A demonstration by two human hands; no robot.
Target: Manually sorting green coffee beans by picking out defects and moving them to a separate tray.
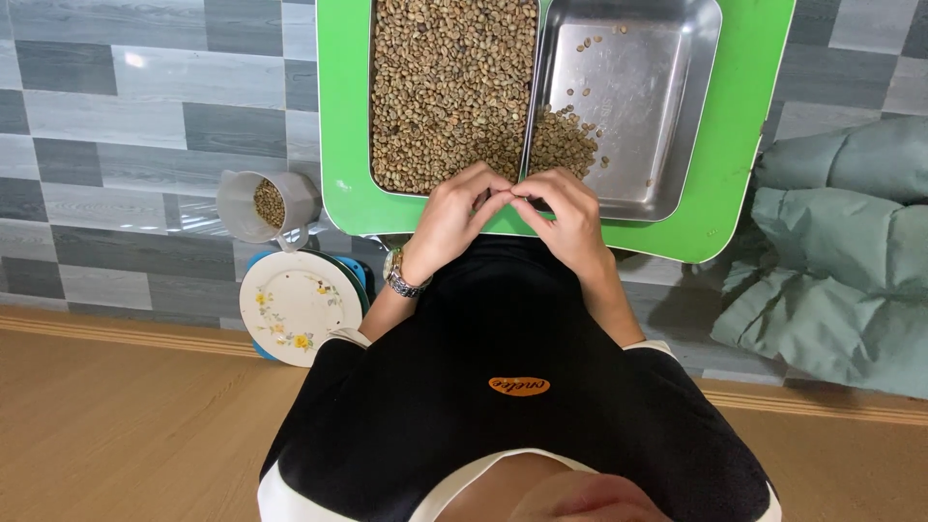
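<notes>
Two steel trays lie side by side on a green board. The left tray is filled with pale green-brown beans. The right tray is mostly bare, with a small heap of beans in its near left corner. My left hand, with a metal watch on its wrist, and my right hand meet fingertip to fingertip at the trays' near edge. The fingers pinch together; what they hold is too small to see.
A clear plastic cup with some beans stands left of the board. Below it a white flowered plate rests on a blue thing. A grey-green padded jacket lies at the right. The floor is grey tile, then wood.
</notes>
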